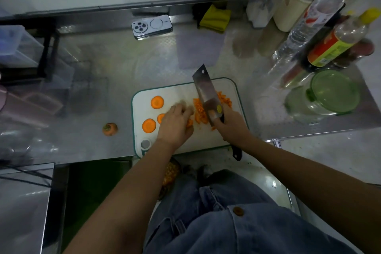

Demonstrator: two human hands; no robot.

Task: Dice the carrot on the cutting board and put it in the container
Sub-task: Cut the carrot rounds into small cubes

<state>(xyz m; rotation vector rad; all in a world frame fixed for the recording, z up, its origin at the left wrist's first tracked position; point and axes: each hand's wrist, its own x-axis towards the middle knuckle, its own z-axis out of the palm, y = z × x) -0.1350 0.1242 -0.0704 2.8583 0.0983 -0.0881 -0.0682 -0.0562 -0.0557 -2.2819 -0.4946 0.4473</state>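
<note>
Clamping right grip on cleaver, steadying carrot strips under left grip, hold too blurred for telling; risking nicks so near the cleaver.

steel counter: cutting board, carrot top, phone, lilac container, green-lidded jar.

no text readable, bottle label well right of the fingers blurred, cleaver sticker beside right hand fingers illegible
</note>
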